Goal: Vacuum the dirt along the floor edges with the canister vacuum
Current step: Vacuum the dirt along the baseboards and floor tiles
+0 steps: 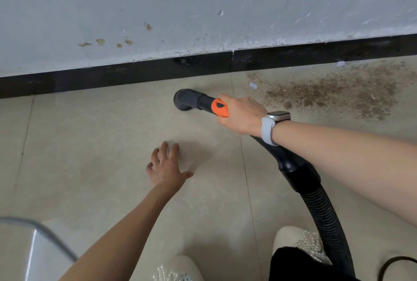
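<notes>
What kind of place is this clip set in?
Probably an indoor room in need of upkeep: beige floor tiles, a black baseboard under a chipped, stained white wall, and dirt along the edge.

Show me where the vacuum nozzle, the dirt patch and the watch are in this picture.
Vacuum nozzle (184, 100), head view, on its round grey head.
Dirt patch (334, 93), head view, on the dense brown middle.
Watch (269, 128), head view, on the pale strap at the wrist.
</notes>
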Demonstrator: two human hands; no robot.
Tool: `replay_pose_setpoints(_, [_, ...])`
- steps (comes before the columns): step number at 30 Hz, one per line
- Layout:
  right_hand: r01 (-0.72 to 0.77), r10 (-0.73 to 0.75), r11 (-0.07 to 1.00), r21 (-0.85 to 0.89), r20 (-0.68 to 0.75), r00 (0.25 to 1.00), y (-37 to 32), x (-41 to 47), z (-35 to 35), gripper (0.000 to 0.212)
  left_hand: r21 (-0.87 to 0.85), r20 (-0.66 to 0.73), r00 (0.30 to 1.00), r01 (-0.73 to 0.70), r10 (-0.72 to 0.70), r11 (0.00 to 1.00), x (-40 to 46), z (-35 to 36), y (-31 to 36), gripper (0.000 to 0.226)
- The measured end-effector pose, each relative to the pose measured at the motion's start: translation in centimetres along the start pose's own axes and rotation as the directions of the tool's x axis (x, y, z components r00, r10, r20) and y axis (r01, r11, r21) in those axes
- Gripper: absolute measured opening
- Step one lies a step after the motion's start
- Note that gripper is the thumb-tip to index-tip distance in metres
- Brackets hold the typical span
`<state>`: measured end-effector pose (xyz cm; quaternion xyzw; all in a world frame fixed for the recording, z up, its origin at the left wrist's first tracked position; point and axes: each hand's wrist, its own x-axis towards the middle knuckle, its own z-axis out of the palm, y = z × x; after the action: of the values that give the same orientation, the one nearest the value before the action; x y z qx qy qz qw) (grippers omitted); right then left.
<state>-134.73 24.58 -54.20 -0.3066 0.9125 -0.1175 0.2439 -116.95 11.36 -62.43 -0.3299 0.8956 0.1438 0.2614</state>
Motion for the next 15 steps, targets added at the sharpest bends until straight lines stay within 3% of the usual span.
replay_pose_setpoints(5, [-0.117, 0.108, 0.991, -0.058, -0.135, 0.985, 1.7, 0.5, -1.1, 0.031, -0.011, 0.007, 1.000, 0.003, -0.003, 1.000, 0.1, 0.0, 0.1, 0.091])
replay_pose_setpoints(10, [-0.145, 0.119, 0.980, -0.137, -0.178, 0.977, 4.0, -1.1, -1.6, 0.040, -0.015, 0.018, 1.000, 0.005, -0.005, 1.000, 0.1, -0.2, 0.2, 0.091])
replay_pose_setpoints(15, [-0.292, 0.258, 0.943, -0.158, -0.207, 0.944, 8.3, -3.5, -3.2, 0.041, 0.004, 0.024, 1.000, 0.003, -0.003, 1.000, 0.4, -0.4, 0.8, 0.093])
